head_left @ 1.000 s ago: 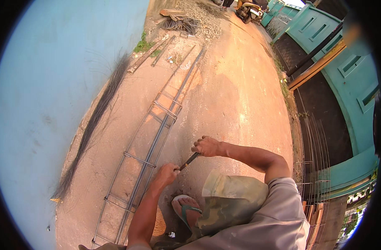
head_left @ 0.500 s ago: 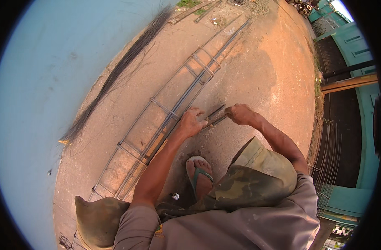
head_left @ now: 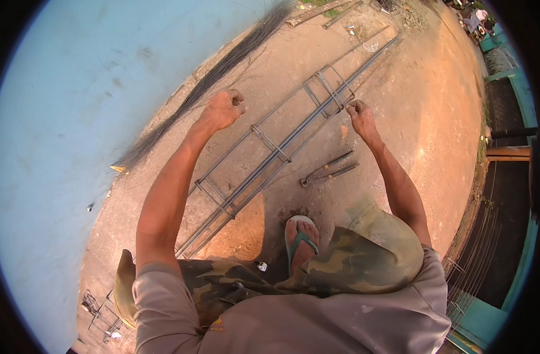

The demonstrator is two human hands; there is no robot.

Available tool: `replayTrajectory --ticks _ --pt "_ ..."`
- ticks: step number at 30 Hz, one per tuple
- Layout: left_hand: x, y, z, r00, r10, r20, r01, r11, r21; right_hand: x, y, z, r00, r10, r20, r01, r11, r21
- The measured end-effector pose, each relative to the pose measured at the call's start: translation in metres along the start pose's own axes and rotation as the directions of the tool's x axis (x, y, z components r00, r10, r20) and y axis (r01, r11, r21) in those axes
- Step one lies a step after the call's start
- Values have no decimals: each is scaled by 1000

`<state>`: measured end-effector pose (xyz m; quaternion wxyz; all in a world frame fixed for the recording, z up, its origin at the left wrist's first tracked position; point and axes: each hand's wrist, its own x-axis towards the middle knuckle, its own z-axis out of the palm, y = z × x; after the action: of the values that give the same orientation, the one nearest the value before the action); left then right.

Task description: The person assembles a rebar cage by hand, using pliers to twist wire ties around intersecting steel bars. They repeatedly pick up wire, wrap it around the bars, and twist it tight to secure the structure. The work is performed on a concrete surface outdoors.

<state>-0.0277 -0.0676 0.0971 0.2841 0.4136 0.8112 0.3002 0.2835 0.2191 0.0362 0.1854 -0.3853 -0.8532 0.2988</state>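
A long cage of steel rebar (head_left: 293,141) with square stirrups (head_left: 332,94) lies slantwise on the ground in front of me. My left hand (head_left: 224,109) hovers on its left side, fingers curled in; whatever they may hold is too small to make out. Close to the stirrups near the far end is my right hand (head_left: 363,121), thumb and fingers pinched together. Anything thin between those fingertips cannot be made out. On the ground right of the cage rests a pair of pincers (head_left: 332,171), handles spread apart, touched by neither hand.
A bundle of thin dark wires (head_left: 208,85) runs along the foot of a light blue wall (head_left: 75,100). More bent bars (head_left: 104,318) lie at lower left. My sandalled foot (head_left: 302,239) stands beside the cage. Thin rods (head_left: 473,253) lean by the green structure at right.
Both hands have left the pincers, which now lie on the ground. My left hand has moved up and left, and my right hand has reached forward to the stirrups. The view has shifted.
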Motion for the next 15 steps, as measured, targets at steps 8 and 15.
replayTrajectory --ticks 8,15 --pt "-69 -55 -61 824 -263 502 48 915 399 94 -8 7 909 209 362 -138 968 -211" --pt "-77 -128 -10 963 5 271 -121 903 412 100 -2 -3 906 140 399 -100 988 -119"
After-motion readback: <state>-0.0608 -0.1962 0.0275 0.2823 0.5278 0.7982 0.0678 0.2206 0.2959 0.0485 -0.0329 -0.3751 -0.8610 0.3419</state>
